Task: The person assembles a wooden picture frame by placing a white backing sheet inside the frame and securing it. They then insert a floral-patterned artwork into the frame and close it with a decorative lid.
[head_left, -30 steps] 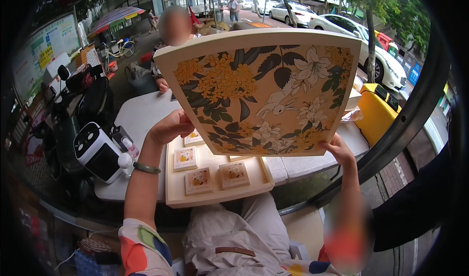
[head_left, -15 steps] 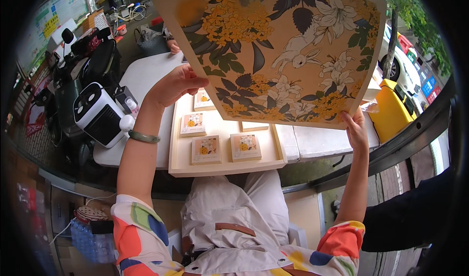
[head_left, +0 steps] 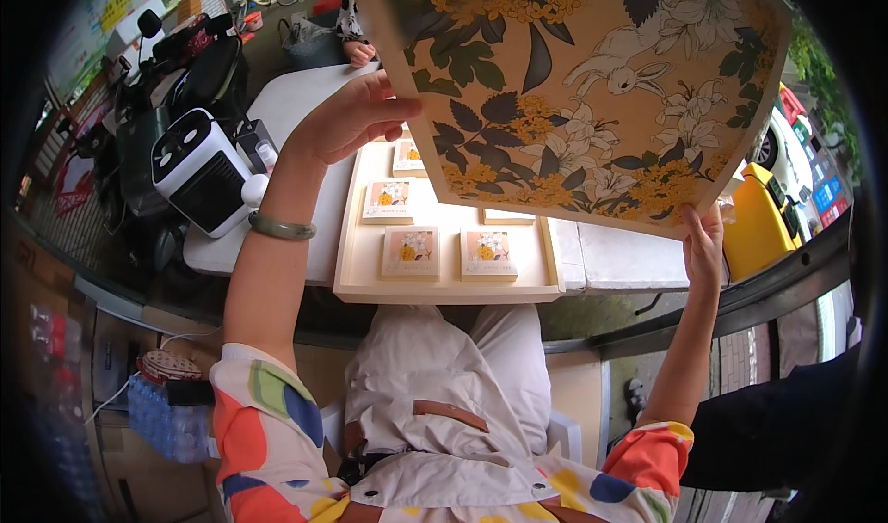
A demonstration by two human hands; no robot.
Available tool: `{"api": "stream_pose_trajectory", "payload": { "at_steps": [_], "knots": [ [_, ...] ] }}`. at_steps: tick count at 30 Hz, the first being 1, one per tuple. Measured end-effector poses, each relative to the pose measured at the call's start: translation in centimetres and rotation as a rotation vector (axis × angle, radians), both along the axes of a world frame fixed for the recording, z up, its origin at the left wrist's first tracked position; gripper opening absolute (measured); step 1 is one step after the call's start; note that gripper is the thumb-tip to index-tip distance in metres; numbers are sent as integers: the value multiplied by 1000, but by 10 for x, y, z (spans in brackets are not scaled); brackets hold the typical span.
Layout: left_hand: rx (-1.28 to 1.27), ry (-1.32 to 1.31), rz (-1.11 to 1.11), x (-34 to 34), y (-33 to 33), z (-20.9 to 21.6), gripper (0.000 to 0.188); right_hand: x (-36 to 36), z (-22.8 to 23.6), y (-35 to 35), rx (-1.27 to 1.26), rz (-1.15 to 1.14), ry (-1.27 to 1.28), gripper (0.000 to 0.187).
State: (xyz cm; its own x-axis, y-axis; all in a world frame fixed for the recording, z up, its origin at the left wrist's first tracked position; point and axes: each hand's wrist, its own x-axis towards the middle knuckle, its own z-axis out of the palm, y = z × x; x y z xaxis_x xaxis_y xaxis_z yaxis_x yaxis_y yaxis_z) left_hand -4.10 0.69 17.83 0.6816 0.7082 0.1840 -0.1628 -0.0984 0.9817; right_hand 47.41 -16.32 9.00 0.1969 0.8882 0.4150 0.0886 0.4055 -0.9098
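Note:
Up in front of me I hold a large square box lid (head_left: 578, 121), printed with yellow and white flowers, dark leaves and a white rabbit on peach. My left hand (head_left: 356, 116) grips its left edge, thumb and fingers bent around it. At the lower right corner my right hand (head_left: 703, 229) pinches the lid. Below it sits a shallow cream box (head_left: 449, 292) on the table, holding several small square boxes with flower prints, such as the near left box (head_left: 411, 253) and the near right box (head_left: 488, 254). The lid hides the far part of the cream box.
A white table (head_left: 610, 255) carries the cream box. To the left stand a white and black air cooler (head_left: 202, 172) and a parked scooter (head_left: 199, 84). A yellow container (head_left: 758, 218) is at the right. Another person's hand (head_left: 359, 53) rests at the table's far edge.
Both hands and the lid have moved to the right, the lid still held up and tilted. My view has shifted, so the cream box appears higher and a little further right.

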Motion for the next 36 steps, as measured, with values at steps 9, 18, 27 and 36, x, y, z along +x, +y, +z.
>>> {"api": "stream_pose_trajectory", "payload": {
  "at_steps": [9,18,27,36],
  "knots": [
    [-154,-127,-10,-7,-3,-32,28,-23,8,10,-42,-43,-23,52],
    [-171,-79,37,-3,-14,-42,35,-39,17,11,-76,-23,-62,42],
    [-227,-90,43,-7,-19,-56,36,-38,12,18,-102,-37,3,42],
    [-318,-270,39,-4,-43,-90,41,-36,2,33,-65,-157,135,54]
  ]
}}
